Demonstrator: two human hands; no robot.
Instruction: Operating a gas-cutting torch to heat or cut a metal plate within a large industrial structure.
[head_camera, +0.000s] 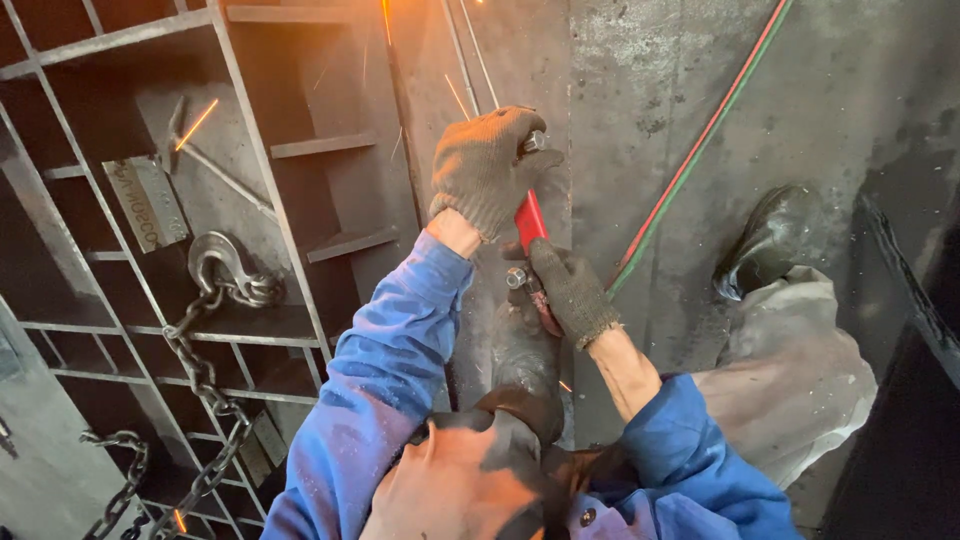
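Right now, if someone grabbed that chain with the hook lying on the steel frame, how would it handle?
The chain is probably heavy for its size: thick steel links. It would likely sag and drape, since it already snakes loosely across the frame. The hook could snag a bar when pulled.

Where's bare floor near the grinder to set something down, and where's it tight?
Bare floor lies right of the red and green hoses, above the boot. A narrower strip runs between steel frame and hoses. Crowded: around left hand, right hand on the red grinder, and by the chain hook.
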